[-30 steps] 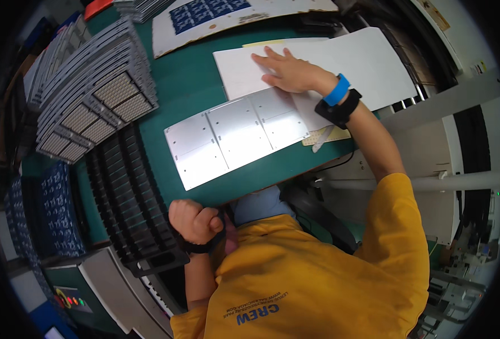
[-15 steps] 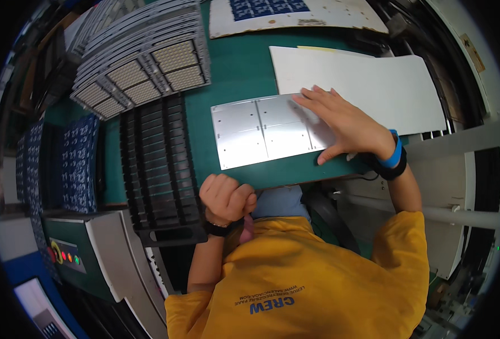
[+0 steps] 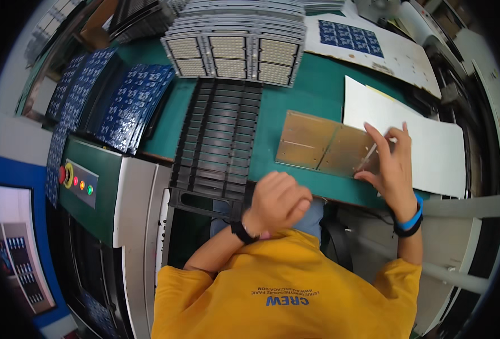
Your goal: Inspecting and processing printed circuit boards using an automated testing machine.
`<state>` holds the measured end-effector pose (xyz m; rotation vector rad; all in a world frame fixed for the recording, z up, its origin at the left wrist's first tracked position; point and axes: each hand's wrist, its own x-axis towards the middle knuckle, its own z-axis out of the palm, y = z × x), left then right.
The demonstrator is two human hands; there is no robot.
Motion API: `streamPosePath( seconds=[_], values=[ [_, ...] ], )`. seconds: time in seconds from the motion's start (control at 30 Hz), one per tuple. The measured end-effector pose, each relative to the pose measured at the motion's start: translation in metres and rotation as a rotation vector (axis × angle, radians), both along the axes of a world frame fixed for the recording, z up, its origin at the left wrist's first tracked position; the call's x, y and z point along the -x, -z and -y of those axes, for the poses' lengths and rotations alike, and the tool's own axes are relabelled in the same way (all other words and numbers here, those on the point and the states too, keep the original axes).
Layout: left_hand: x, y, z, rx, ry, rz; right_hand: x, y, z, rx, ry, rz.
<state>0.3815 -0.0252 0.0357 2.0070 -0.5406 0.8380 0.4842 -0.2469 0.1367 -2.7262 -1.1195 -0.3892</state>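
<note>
A long brownish-gold panel (image 3: 317, 146), scored into sections, lies on the green table (image 3: 312, 90) in front of me. My right hand (image 3: 390, 166) grips its right end, fingers spread on top and thumb at the near edge; a blue band and a black band circle that wrist. My left hand (image 3: 278, 199) is closed in a fist at the table's near edge, just left of the panel, and I see nothing in it. A black watch sits on that wrist. My yellow shirt fills the lower middle of the view.
A white sheet (image 3: 436, 150) lies under my right hand. Black slotted trays (image 3: 216, 141) sit left of the panel, with stacked grey trays of pale boards (image 3: 236, 53) behind. Blue circuit boards (image 3: 134, 104) fan out at left. A green button box (image 3: 83, 183) stands lower left.
The panel showed a silvery face before and now shows a brownish-gold one. My right hand went from lying flat on it to gripping its right end. My view swung toward the left.
</note>
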Motion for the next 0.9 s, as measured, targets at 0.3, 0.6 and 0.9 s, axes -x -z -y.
streamPosePath(
  seconds=[0.3, 0.6, 0.9],
  values=[
    [0.023, -0.062, -0.019, 0.045, -0.151, -0.402, 0.035, -0.001, 0.011, -0.094, 0.023, 0.173],
    [0.031, -0.063, -0.018, 0.072, -0.05, -0.491, 0.062, 0.059, 0.037, -1.091, 0.247, -0.407],
    [0.035, -0.125, -0.084, -0.077, -0.305, -0.171, 0.039, -0.019, -0.012, -0.808, -0.017, -0.346]
  ],
)
